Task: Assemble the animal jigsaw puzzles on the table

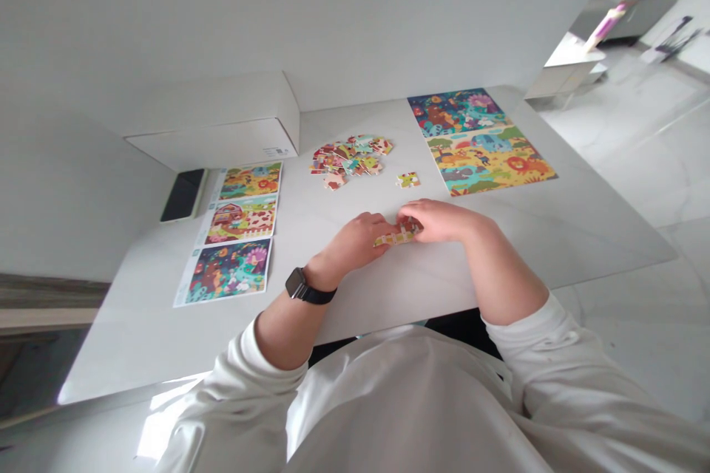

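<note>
A short strip of joined jigsaw puzzle pieces point(397, 238), green and yellow with a white fence pattern, lies at the table's near middle. My left hand point(362, 240), with a black watch on its wrist, curls its fingers on the strip's left end. At the strip's right end, my right hand point(439, 220) bends its fingers and thumb round a brown-red piece, partly hidden. Just beyond the hands is a single loose green-yellow puzzle piece point(408, 179). Farther back lies a heap of loose puzzle pieces point(355, 159), several overlapping.
Two finished-looking animal pictures point(488, 140) lie at the back right of the white table point(577, 236). On the left is a printed sheet point(238, 225) with three pictures, beside a phone point(184, 194). A white box point(222, 140) stands behind them against the wall.
</note>
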